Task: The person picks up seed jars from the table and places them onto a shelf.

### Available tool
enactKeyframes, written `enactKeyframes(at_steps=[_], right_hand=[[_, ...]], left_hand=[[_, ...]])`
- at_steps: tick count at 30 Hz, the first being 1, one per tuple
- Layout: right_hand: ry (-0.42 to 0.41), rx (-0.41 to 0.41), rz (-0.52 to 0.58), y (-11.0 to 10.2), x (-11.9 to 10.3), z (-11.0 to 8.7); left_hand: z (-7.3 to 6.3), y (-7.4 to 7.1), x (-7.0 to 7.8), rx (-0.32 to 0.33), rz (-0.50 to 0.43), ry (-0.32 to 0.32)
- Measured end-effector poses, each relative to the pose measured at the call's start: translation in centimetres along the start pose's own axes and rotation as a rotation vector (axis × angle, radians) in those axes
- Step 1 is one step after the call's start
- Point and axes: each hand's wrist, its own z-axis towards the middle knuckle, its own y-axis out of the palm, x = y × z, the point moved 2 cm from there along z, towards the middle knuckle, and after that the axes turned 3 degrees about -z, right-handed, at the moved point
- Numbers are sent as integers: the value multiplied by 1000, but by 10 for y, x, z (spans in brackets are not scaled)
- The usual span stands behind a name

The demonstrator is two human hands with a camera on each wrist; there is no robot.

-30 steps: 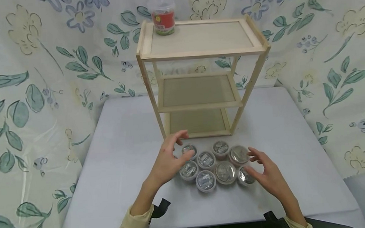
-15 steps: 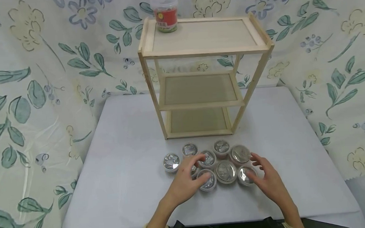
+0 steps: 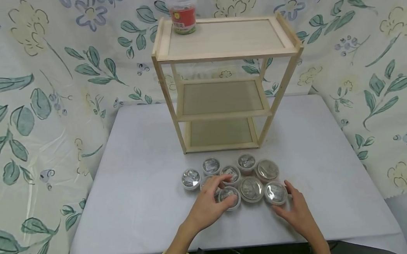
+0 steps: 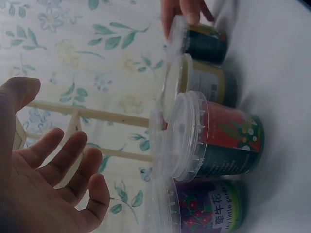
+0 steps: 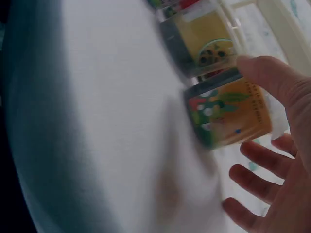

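Several small plastic tubs with clear lids stand upright in a cluster on the white table. In the head view my left hand [image 3: 209, 204] hovers around the front-left tub [image 3: 234, 203]. In the left wrist view its fingers are loosely bent and hold nothing, apart from the red-labelled tub [image 4: 228, 131] and the purple-labelled tub [image 4: 201, 206]. My right hand [image 3: 297, 210] has its thumb and index finger at opposite sides of the front-right tub [image 3: 276, 193]. The right wrist view shows this tub's orange label [image 5: 238, 114], with the thumb across its lid end and the other fingers spread.
Behind the cluster stands a three-tier wooden shelf [image 3: 224, 115]. A red-labelled jar with a clear lid [image 3: 183, 19] sits at the left of its top tier. Floral cloth [image 3: 91, 67] hangs behind and beside the white-covered table [image 3: 135, 162].
My left hand has moved right and toward the table's front edge, down to the front-left tub. The right hand has come down lower around the front-right tub.
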Motion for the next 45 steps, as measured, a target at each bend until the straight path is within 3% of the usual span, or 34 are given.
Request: enactKeyframes(at_steps=[6,14,19,28,34,45], right_hand=[[-52,84,-54,8,3,0],[71,75,-65,17,5,1],[101,53,-55,18,4,0],[73,93,-45,8,4,-1],[11,158,-47,-2,2,2],[-1,196,5,-20,-12,8]], left_hand=[[2,1,1,2,13,12],[1,2,-1,-1,3,-1],[0,2,0,-3,11,-11],[-1,2,2,-5,-3,-48],[0,-1,4,-2,15,-34],[1,-6,4,24,33,-30]])
